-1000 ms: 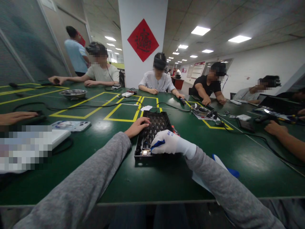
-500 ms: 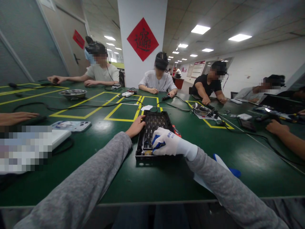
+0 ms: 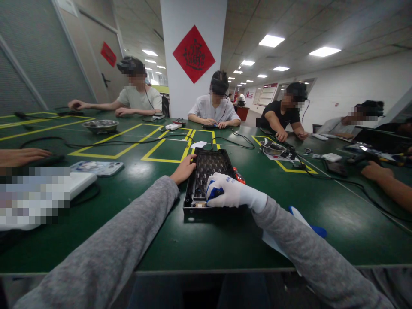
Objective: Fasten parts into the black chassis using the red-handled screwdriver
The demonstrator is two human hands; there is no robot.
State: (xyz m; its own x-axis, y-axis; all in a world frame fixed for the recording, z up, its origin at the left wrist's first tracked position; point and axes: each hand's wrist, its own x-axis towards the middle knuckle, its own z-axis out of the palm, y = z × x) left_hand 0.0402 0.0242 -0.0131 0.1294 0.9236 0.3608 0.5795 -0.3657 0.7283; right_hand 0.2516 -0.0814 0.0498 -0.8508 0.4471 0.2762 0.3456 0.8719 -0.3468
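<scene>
A black rectangular case (image 3: 189, 210) with a dark patterned panel (image 3: 210, 165) inside lies on the green table in front of me. My bare left hand (image 3: 184, 170) grips the case's left edge, thumb over the rim. My right hand (image 3: 225, 191), in a white and blue glove, is at the near right part of the case with its fingers curled down together; whatever is between the fingertips is hidden. A small light-coloured part (image 3: 200, 205) shows in the near end of the case, beside the gloved fingertips. A red object (image 3: 239, 176) sits against the case's right side.
A blue and white glove (image 3: 308, 223) lies right of my right forearm. At left are a phone (image 3: 111, 168) and a white device (image 3: 77, 184). A metal bowl (image 3: 101, 125), cables and a white scrap (image 3: 198, 145) lie farther back. Several people sit around the table (image 3: 154, 253).
My gloved fingers have shifted slightly over the near end of the case; my left hand stays in place. Across the table, people's hands have moved.
</scene>
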